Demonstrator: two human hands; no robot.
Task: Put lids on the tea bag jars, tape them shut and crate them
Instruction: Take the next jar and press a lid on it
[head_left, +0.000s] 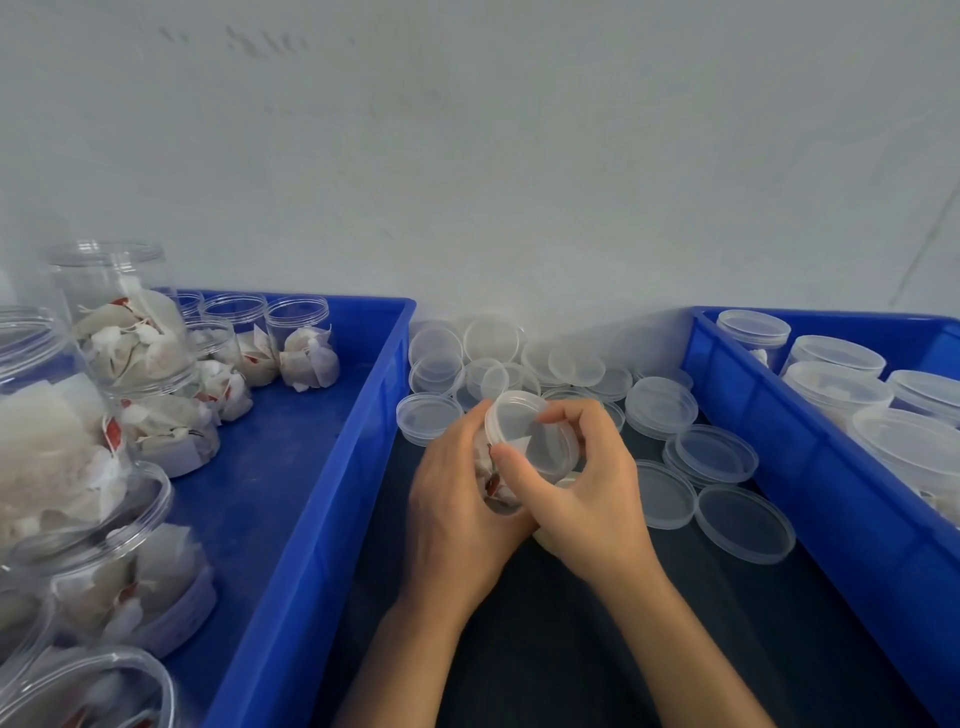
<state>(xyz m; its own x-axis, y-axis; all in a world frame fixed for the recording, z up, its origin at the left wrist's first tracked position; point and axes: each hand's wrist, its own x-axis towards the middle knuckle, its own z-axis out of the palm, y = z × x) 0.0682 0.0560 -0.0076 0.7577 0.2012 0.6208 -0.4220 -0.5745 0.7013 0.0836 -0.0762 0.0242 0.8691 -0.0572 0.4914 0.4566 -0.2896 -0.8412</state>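
Observation:
Over the dark table, my left hand (457, 499) grips a clear jar of tea bags (493, 488), tilted away from me. My right hand (582, 478) curls round the clear lid (530, 431) sitting on the jar's mouth, thumb on the near rim and fingers over the far edge. The jar's body is mostly hidden by both hands. Loose clear lids (711, 452) lie in a heap behind and to the right of my hands.
The blue crate on the left (332, 467) holds several open jars of tea bags (130, 332), some stacked. The blue crate on the right (779, 415) holds several lidded jars (836, 364). A pale wall rises right behind the table.

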